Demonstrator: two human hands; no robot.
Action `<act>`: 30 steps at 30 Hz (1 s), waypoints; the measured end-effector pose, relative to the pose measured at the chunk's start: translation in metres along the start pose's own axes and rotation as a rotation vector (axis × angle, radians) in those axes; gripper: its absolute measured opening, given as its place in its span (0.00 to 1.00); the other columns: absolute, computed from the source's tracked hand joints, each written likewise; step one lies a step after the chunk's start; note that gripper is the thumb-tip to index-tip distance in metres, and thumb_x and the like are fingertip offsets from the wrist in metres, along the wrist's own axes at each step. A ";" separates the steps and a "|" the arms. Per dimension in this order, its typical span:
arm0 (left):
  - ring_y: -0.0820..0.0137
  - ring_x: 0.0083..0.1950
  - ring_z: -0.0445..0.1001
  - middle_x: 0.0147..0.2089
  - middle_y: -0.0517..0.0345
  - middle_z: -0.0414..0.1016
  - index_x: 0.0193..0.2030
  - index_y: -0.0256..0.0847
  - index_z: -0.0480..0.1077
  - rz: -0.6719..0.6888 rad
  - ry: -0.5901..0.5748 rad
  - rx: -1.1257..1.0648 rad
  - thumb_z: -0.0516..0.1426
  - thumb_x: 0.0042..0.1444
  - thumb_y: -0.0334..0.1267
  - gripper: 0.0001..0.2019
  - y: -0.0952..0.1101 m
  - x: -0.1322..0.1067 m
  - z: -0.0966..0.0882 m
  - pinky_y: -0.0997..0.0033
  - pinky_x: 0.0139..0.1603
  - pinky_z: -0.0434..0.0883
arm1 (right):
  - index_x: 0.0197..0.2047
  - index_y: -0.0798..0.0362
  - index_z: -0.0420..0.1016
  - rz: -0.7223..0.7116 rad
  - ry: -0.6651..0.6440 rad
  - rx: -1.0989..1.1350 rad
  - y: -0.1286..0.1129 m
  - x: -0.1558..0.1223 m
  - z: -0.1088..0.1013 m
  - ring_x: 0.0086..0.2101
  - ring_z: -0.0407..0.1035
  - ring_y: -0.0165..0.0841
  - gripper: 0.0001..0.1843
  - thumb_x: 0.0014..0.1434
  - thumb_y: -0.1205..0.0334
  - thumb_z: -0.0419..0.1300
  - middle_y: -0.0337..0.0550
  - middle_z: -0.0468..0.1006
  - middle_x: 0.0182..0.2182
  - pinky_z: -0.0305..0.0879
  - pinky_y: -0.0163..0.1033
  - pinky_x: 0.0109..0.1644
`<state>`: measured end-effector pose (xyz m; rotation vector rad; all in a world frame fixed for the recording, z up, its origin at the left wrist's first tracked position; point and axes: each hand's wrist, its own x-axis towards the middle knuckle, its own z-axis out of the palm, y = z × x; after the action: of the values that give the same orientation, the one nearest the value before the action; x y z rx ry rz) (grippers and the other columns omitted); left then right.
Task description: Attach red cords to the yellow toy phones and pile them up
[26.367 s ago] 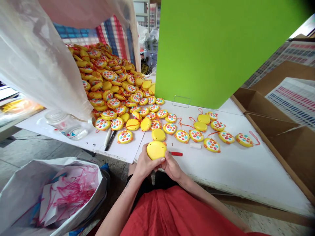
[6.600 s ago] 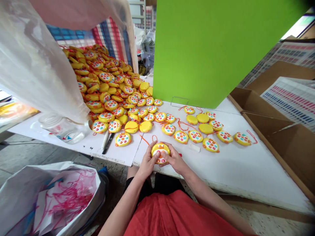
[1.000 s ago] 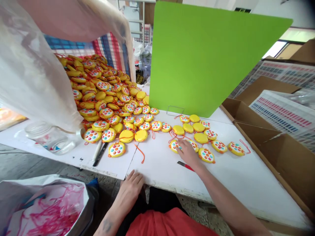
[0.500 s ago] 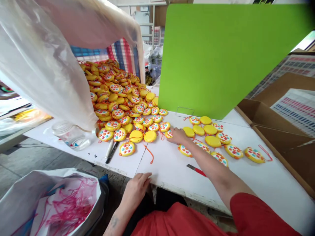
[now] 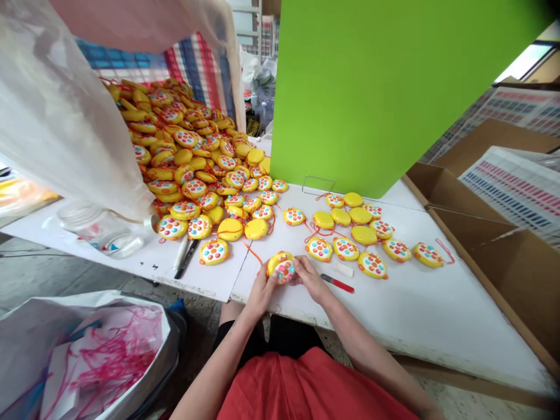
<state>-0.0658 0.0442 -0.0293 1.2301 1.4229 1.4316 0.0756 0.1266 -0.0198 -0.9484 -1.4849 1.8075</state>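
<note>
Between my two hands is a yellow oval toy (image 5: 282,267) with a white face covered in coloured dots, held above the table's front edge. My left hand (image 5: 261,290) grips its left side, and my right hand (image 5: 310,277) closes on its right side. To the right of my right hand lie a red-handled craft knife (image 5: 338,283) and a small white block (image 5: 343,268). Similar dotted toys (image 5: 319,248) are spread beyond my hands, some with the plain yellow back up. One dotted toy (image 5: 214,251) rests by itself to the left.
A big heap of the yellow toys (image 5: 184,151) spills from a plastic-lined striped bag at left. Nearby are a clear jar (image 5: 87,224) and a black pen (image 5: 186,259). A green board (image 5: 371,99) stands behind, cardboard boxes (image 5: 481,245) at right, a white sack (image 5: 166,326) below left.
My right hand has come back from among the toys toward the table's front edge with a toy. My left hand has lifted from the edge and now grips that toy too.
</note>
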 end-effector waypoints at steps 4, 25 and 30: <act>0.63 0.54 0.69 0.56 0.50 0.68 0.59 0.40 0.58 -0.080 0.074 -0.142 0.49 0.62 0.50 0.23 0.000 0.002 -0.008 0.61 0.57 0.66 | 0.44 0.49 0.67 -0.034 -0.029 -0.086 0.001 0.002 0.006 0.19 0.62 0.27 0.21 0.59 0.40 0.52 0.35 0.69 0.27 0.61 0.33 0.17; 0.61 0.54 0.69 0.59 0.47 0.64 0.68 0.42 0.44 -0.107 -0.141 -0.259 0.65 0.47 0.46 0.46 0.004 0.001 -0.011 0.61 0.55 0.69 | 0.63 0.44 0.59 -0.158 -0.017 -0.206 0.004 -0.017 0.010 0.26 0.66 0.29 0.30 0.60 0.46 0.54 0.44 0.73 0.46 0.67 0.35 0.27; 0.63 0.57 0.66 0.60 0.48 0.62 0.66 0.40 0.49 -0.068 -0.125 -0.178 0.56 0.57 0.47 0.34 0.005 0.001 -0.012 0.61 0.59 0.65 | 0.62 0.43 0.59 -0.165 -0.044 -0.177 0.002 -0.020 0.011 0.23 0.64 0.26 0.28 0.60 0.46 0.55 0.43 0.72 0.45 0.66 0.35 0.24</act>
<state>-0.0770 0.0416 -0.0229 1.1274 1.2145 1.3791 0.0772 0.1042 -0.0171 -0.8469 -1.7207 1.6090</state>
